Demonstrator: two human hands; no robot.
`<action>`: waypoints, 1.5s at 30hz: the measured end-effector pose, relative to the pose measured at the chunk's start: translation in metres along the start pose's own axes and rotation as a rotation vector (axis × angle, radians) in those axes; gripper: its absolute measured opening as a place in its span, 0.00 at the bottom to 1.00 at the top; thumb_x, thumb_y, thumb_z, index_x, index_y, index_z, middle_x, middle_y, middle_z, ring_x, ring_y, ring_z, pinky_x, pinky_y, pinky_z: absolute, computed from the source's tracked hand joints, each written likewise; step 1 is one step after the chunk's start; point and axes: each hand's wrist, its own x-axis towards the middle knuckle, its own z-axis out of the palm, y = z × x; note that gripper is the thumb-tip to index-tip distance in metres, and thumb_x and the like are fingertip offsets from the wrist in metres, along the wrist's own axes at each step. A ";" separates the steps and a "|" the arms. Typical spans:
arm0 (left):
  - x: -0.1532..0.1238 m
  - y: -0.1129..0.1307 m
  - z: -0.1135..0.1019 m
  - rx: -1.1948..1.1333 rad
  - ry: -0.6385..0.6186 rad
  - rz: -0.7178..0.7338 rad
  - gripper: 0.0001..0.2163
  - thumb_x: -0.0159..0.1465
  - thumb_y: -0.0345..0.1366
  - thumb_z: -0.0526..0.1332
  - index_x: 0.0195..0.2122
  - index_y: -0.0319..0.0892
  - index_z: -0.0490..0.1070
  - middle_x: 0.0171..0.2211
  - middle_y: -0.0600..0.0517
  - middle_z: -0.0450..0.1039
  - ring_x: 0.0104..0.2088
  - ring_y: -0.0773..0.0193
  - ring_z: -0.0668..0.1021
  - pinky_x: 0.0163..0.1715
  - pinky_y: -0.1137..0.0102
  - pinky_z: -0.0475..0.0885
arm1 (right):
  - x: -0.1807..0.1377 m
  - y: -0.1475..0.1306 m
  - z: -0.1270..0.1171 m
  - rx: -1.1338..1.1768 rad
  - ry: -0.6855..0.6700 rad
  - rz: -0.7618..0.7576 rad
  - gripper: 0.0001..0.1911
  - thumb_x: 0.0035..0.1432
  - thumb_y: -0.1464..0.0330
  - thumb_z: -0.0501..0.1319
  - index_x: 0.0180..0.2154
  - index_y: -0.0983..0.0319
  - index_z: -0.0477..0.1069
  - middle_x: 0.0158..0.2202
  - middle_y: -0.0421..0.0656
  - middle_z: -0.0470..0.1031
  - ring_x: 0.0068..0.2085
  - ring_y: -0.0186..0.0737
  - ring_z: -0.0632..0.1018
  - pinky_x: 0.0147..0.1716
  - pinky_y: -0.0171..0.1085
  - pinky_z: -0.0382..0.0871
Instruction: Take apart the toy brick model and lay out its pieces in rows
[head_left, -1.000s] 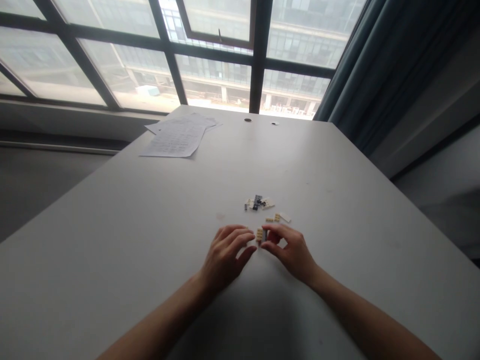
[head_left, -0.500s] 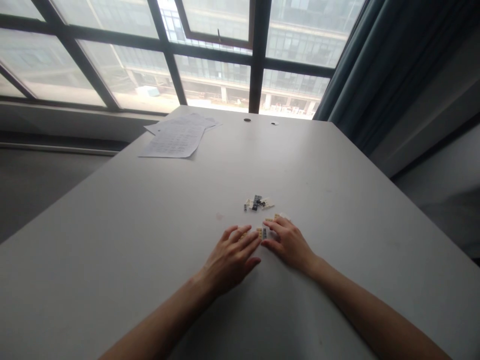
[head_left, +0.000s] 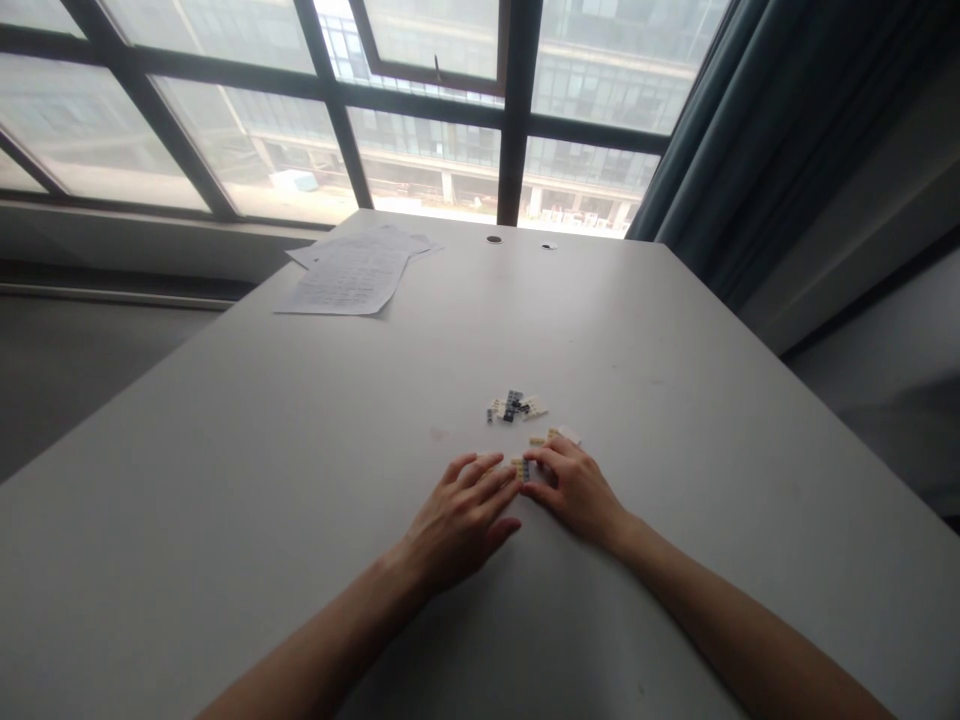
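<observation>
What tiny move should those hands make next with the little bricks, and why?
Probably pinch the tan and grey brick piece up off the table. It lies right between the fingertips of the left hand and the right hand, both resting low on the table, while the other loose bricks lie farther off.
</observation>
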 end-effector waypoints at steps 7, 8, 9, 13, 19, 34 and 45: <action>0.001 0.001 -0.002 0.009 0.013 0.000 0.16 0.66 0.38 0.57 0.54 0.42 0.67 0.54 0.46 0.71 0.57 0.52 0.69 0.56 0.56 0.60 | -0.002 -0.002 0.000 -0.006 0.004 0.003 0.18 0.54 0.62 0.66 0.47 0.59 0.71 0.46 0.47 0.72 0.49 0.46 0.71 0.50 0.45 0.66; 0.000 0.000 -0.002 0.015 0.030 0.001 0.17 0.66 0.38 0.57 0.55 0.42 0.66 0.54 0.46 0.70 0.57 0.52 0.69 0.56 0.56 0.61 | -0.002 -0.003 -0.001 -0.001 0.009 0.008 0.20 0.54 0.62 0.67 0.48 0.60 0.71 0.46 0.47 0.72 0.49 0.46 0.72 0.50 0.45 0.66; 0.000 -0.002 -0.003 0.019 0.056 0.000 0.17 0.66 0.38 0.57 0.55 0.42 0.66 0.54 0.45 0.70 0.57 0.52 0.69 0.56 0.56 0.61 | -0.002 -0.002 -0.003 0.007 0.016 0.013 0.21 0.54 0.61 0.67 0.49 0.60 0.70 0.46 0.47 0.72 0.48 0.46 0.72 0.49 0.44 0.66; -0.003 -0.014 -0.007 0.012 0.244 -0.074 0.14 0.64 0.36 0.59 0.51 0.42 0.68 0.50 0.45 0.73 0.53 0.54 0.71 0.52 0.58 0.65 | 0.005 0.004 -0.014 0.026 0.077 0.046 0.18 0.56 0.64 0.65 0.49 0.59 0.70 0.41 0.45 0.73 0.42 0.42 0.74 0.44 0.42 0.69; -0.006 -0.032 -0.012 -0.052 0.496 -0.310 0.09 0.63 0.34 0.60 0.45 0.43 0.70 0.44 0.47 0.73 0.46 0.57 0.74 0.47 0.60 0.68 | 0.042 0.023 -0.027 -0.047 0.127 0.146 0.16 0.56 0.70 0.63 0.48 0.62 0.72 0.41 0.46 0.72 0.38 0.40 0.74 0.43 0.41 0.68; -0.006 -0.037 -0.008 -0.089 0.525 -0.351 0.08 0.63 0.34 0.59 0.43 0.42 0.72 0.41 0.48 0.73 0.43 0.58 0.74 0.45 0.62 0.69 | 0.094 0.027 -0.012 -0.297 -0.020 -0.011 0.10 0.62 0.70 0.58 0.40 0.57 0.78 0.43 0.43 0.76 0.46 0.40 0.71 0.49 0.39 0.63; -0.006 -0.036 -0.010 -0.107 0.518 -0.319 0.06 0.63 0.32 0.59 0.41 0.42 0.71 0.39 0.48 0.73 0.42 0.59 0.73 0.44 0.62 0.69 | 0.121 0.020 -0.008 -0.424 -0.145 -0.127 0.13 0.59 0.75 0.57 0.40 0.58 0.77 0.44 0.43 0.77 0.45 0.42 0.72 0.45 0.38 0.64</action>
